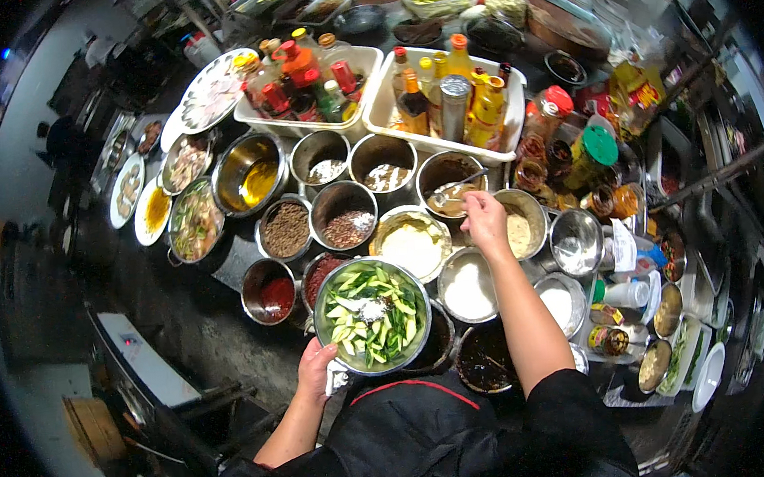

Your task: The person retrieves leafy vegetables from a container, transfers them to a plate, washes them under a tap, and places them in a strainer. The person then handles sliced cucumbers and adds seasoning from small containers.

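My left hand (314,367) grips the near-left rim of a metal bowl (419,332), held in front of my apron. White cloth shows beside the fingers. Cut green cucumber pieces (358,333) fill the bowl, with a small heap of white powder (372,311) on top. Stretched forward, my right hand (486,224) has its fingers pinched together at the near rim of a metal pot (426,172) with brown contents. A metal spoon (466,180) rests in that pot, just beyond the fingertips. Whatever the fingertips hold is too small to tell.
Metal pots of seasonings surround my hands, including white powder (468,287) and red sauce (276,297). Behind them stand two white bins (519,109) of bottles. Jars and a green-lidded container (600,145) crowd the right; plates of food (127,190) line the left.
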Demonstrator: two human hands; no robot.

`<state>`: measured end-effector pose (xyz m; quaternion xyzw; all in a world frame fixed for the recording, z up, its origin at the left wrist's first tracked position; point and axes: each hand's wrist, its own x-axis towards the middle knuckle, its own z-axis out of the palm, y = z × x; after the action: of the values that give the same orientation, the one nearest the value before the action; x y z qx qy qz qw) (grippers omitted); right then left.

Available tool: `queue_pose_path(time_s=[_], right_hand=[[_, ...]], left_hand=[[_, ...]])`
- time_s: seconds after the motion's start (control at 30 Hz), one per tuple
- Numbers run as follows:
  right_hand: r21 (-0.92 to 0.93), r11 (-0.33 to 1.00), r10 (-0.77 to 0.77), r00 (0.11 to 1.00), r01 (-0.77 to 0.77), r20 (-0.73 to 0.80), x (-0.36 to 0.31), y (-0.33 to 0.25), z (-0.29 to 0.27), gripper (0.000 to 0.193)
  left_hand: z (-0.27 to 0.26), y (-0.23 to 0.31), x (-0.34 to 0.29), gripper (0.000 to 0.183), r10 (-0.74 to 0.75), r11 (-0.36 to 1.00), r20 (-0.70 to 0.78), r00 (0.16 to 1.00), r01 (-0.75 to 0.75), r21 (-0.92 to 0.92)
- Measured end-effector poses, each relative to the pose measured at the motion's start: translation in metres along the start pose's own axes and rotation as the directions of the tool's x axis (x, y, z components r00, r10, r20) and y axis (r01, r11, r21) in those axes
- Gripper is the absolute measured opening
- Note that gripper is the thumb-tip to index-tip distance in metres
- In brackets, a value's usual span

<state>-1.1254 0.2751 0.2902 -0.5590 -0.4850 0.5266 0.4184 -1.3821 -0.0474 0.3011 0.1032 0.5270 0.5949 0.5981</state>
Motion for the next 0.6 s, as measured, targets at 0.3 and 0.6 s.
queue_pose_path(time_s=[0.3, 0.6], right_hand=[[0.152, 0.985, 0.104, 0.984, -0.082, -0.146, -0.011, 0.0, 0.001, 0.029], [0.178, 0.978, 0.167, 0.909, -0.106, -0.381, -0.033, -0.016, 0.033, 0.028]], left_hand=[[-0.04, 0.006, -0.003, 0.026, -0.043, 0.993, -0.026, 0.999, 0.04, -0.115], [-0.108, 0.097, 0.038, 0.038, -0.031, 0.997, 0.06, 0.998, 0.035, -0.069]])
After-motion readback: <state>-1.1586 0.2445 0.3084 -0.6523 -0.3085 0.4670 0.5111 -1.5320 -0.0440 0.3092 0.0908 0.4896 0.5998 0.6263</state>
